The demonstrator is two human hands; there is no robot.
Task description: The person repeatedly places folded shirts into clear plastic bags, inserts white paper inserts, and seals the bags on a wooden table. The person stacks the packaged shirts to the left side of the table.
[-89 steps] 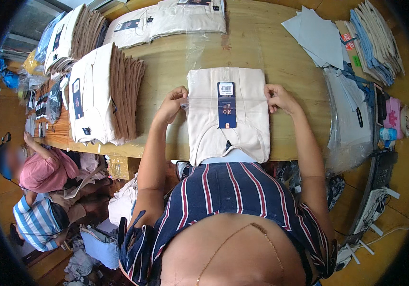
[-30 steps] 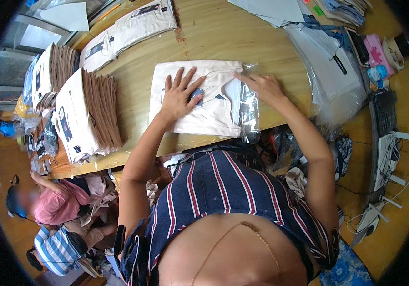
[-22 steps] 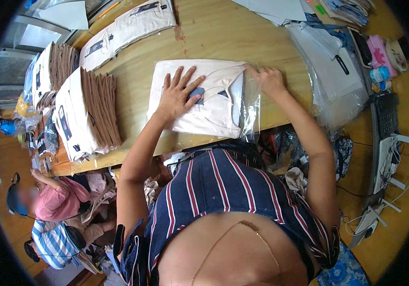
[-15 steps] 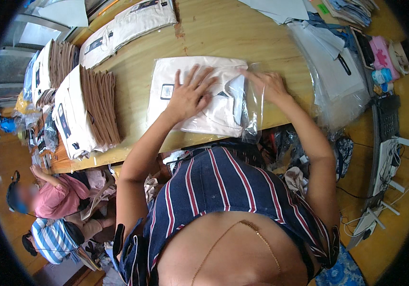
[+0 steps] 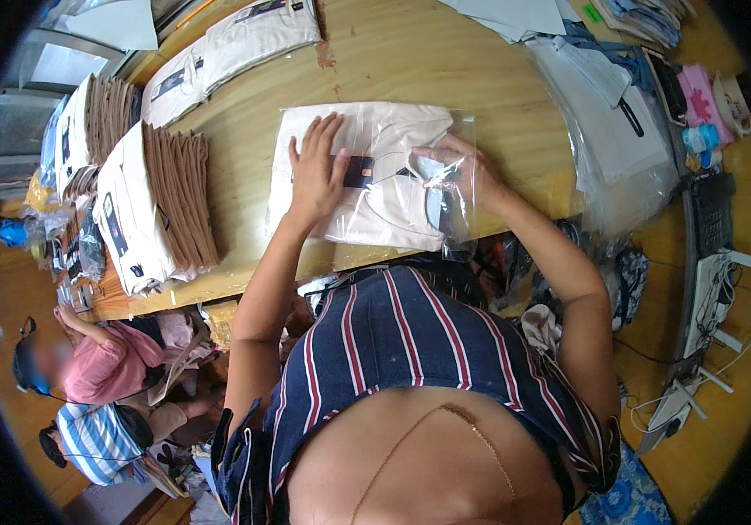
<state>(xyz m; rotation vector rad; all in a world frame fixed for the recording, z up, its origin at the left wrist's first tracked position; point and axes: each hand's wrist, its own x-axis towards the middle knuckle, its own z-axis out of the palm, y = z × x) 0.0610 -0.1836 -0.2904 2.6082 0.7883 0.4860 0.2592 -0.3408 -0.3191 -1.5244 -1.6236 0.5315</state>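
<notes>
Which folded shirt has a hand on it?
The bagged cream shirt, upper middle: the left hand rests on it. No hand touches the stacked shirts farther left.

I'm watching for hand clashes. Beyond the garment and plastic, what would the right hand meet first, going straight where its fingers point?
Probably the left hand, spread over the garment ahead of the right hand; depth around the clear plastic is unclear.

A wide lane of bare yellow wooden surface (image 5: 428, 57) runs beyond the folded cream shirt in clear plastic (image 5: 384, 199), with narrower strips left and right before a tall stack of folded cream-and-brown garments (image 5: 155, 206) and a heap of white sheets and clear plastic (image 5: 607, 131).
</notes>
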